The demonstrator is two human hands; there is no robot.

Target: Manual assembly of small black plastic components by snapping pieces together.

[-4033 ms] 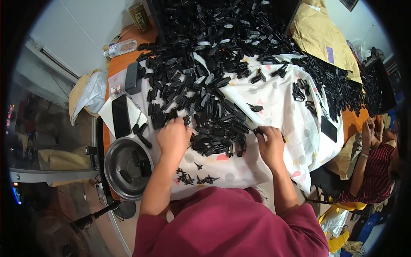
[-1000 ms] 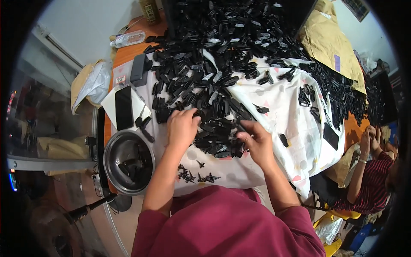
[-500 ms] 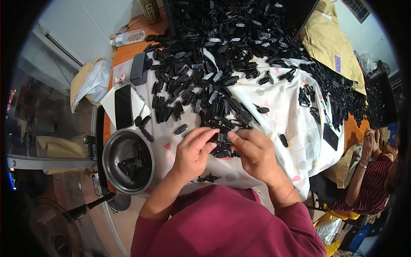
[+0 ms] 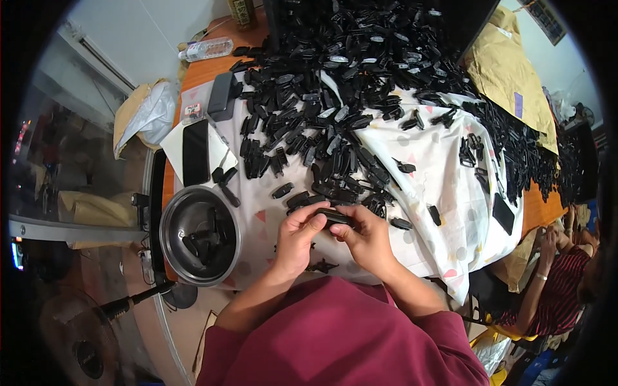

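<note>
My left hand [image 4: 297, 239] and my right hand [image 4: 365, 238] meet near the table's front edge, both gripping one small black plastic part [image 4: 335, 216] between their fingertips. Just beyond them a large heap of similar black parts [image 4: 335, 96] covers the white patterned cloth [image 4: 438, 193]. Left of my left hand stands a round metal bowl [image 4: 170, 238] with several black pieces inside. A few tiny black bits [image 4: 320, 264] lie on the cloth under my hands.
A black phone [image 4: 196, 152] lies on white paper beyond the bowl. A clear bottle [image 4: 209, 49] sits at the far left. Brown paper [image 4: 508, 71] covers the back right. Another person [image 4: 553, 283] in a striped top sits at the right.
Both hands left the pile, drew back toward me and came together. They now hold one black part between them, a little lower than half a second ago.
</note>
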